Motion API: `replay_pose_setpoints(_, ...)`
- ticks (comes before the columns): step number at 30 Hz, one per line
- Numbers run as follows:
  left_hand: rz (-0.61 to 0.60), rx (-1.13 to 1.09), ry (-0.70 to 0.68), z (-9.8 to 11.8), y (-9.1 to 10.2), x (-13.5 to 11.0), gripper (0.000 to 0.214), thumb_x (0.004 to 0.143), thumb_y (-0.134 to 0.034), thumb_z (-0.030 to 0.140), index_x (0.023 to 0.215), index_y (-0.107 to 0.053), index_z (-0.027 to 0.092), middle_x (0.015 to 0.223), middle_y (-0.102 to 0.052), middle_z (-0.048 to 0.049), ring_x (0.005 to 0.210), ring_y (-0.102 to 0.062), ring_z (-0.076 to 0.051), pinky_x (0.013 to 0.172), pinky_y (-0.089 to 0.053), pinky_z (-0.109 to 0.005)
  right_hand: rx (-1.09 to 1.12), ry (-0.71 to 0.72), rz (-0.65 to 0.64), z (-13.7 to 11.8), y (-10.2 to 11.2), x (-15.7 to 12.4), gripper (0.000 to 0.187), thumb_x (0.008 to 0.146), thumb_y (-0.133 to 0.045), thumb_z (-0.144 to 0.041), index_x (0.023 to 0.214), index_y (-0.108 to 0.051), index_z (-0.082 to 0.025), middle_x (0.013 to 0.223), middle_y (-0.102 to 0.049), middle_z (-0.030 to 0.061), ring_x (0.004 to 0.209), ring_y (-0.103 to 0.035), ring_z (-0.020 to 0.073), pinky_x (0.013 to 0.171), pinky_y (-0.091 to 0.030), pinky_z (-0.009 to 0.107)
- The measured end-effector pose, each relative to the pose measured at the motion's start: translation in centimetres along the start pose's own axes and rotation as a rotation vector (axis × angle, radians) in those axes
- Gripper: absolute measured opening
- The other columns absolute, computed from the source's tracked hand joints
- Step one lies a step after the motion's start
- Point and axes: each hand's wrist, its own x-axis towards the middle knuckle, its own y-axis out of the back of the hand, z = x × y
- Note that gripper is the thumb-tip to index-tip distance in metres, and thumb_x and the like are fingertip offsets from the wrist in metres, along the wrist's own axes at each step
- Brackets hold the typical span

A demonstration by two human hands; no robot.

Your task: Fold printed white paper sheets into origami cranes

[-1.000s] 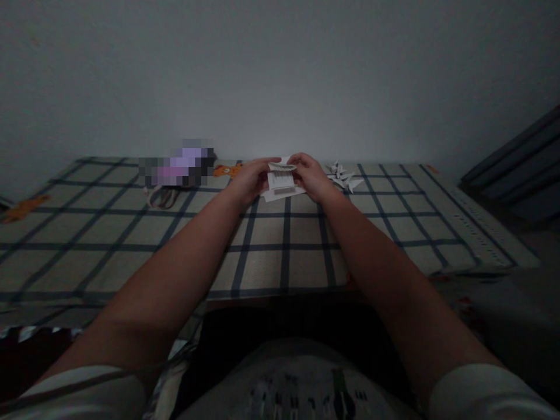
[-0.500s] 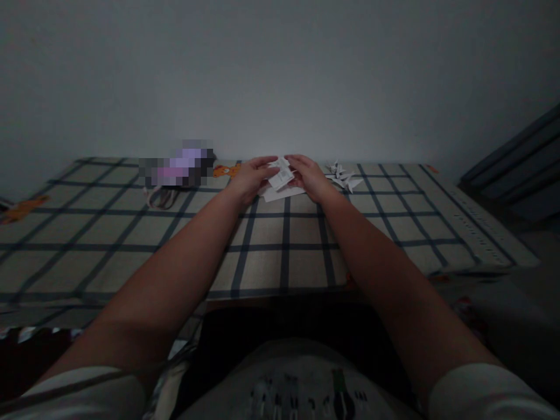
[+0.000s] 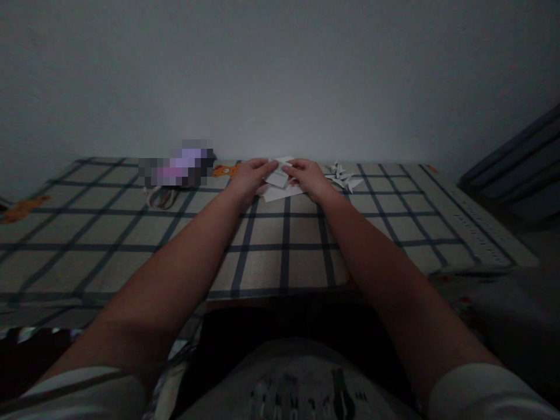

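A small folded piece of white paper [image 3: 278, 177] is held up between my two hands, just above the table. My left hand [image 3: 248, 178] pinches its left side, thumb on the near face and fingers behind. My right hand [image 3: 308, 177] grips its right side the same way, the thumb tip close to the left one. Beneath it, more white paper [image 3: 272, 195] lies flat on the cloth, partly hidden by the hands. Right of my right hand, pointed folded white paper shapes [image 3: 343, 176], like paper cranes, lie together.
A checked tablecloth [image 3: 262, 262] covers the table, which stands against a pale wall [image 3: 280, 76]. At the back left lies a purple item [image 3: 186, 163], blurred out, with a looped strap [image 3: 161, 199]. An orange bear print [image 3: 225, 171] shows beside my left hand.
The folded paper has turned and now shows a broader, flatter face. Both thumbs have come inward over it. The paper underneath and the folded shapes stay put.
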Motion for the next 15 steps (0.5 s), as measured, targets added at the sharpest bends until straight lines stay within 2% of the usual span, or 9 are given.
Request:
replay_pose_setpoints(3,0.020,0.011,-0.028,-0.05,0.10,0.11,0.027,0.072,-0.082,0.038,0.080,-0.071,0.015,0.077,-0.070,-0.0035,0.065,-0.062,-0.013,0.067,-0.050,-0.027,0.002,-0.005,0.011,-0.06,-0.08,-0.04,0.011,0.083,-0.073,-0.027,0.084,-0.069,-0.016,0.078,-0.068,-0.0014,0.063,-0.056,0.0074,0.059,-0.046,0.018)
replay_pose_setpoints(7,0.033,0.009,-0.030,0.05,0.08,0.01,0.029,0.073,-0.082,0.041,0.080,-0.070,0.015,0.076,-0.070,-0.0036,0.064,-0.062,-0.013,0.065,-0.050,-0.025,-0.032,0.016,0.025,0.09,0.02,0.01,0.021,0.085,-0.073,-0.035,0.077,-0.068,-0.016,0.071,-0.065,-0.0012,0.061,-0.054,0.0082,0.060,-0.046,0.020)
replay_pose_setpoints(15,0.003,0.035,-0.023,-0.34,0.31,0.22,0.033,0.076,-0.080,0.047,0.080,-0.071,0.015,0.077,-0.071,-0.0054,0.064,-0.061,-0.014,0.067,-0.050,-0.028,-0.061,0.041,0.052,0.08,0.15,-0.04,0.027,0.085,-0.073,-0.040,0.074,-0.066,-0.017,0.065,-0.063,-0.0019,0.057,-0.055,0.0083,0.059,-0.045,0.021)
